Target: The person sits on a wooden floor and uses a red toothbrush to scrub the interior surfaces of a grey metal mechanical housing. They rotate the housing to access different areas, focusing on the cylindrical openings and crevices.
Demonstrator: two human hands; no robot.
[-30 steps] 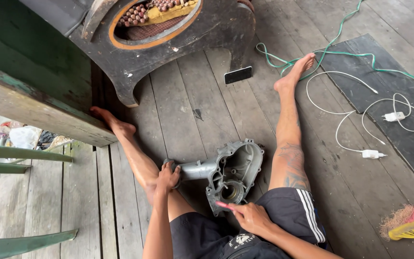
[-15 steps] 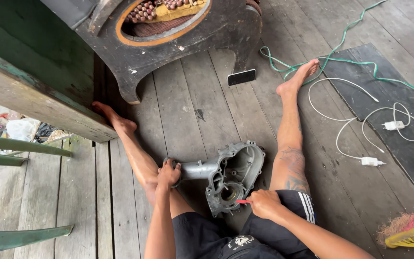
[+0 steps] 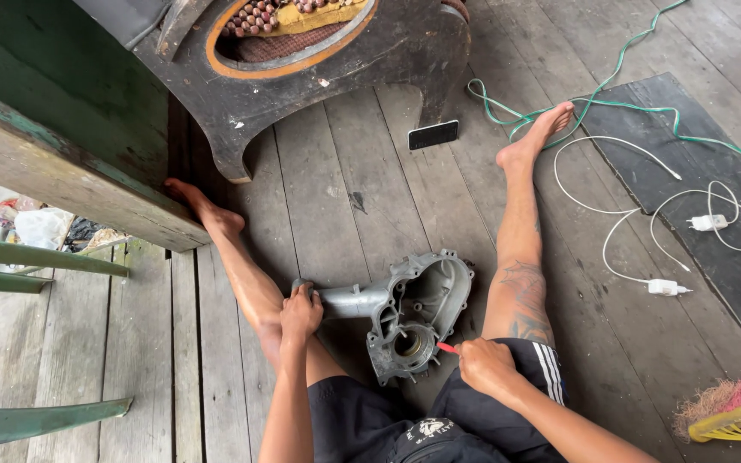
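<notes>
Gripping the grey metal casing (image 3: 418, 313) by its tube, left hand (image 3: 300, 314) stays put; right hand (image 3: 484, 364), closed on a red tool (image 3: 447, 348), has crept nearer the bore.

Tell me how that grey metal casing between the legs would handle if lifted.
The cast metal casing looks rigid and probably heavy for its size. Its tube end, gripped by the left hand, may make it lopsided. Flat on the planks, it seems unlikely to roll.

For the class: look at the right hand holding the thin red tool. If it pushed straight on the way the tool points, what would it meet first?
Probably the grey metal casing: the right hand aims the red tool at its round opening, though depth is unclear.
</notes>
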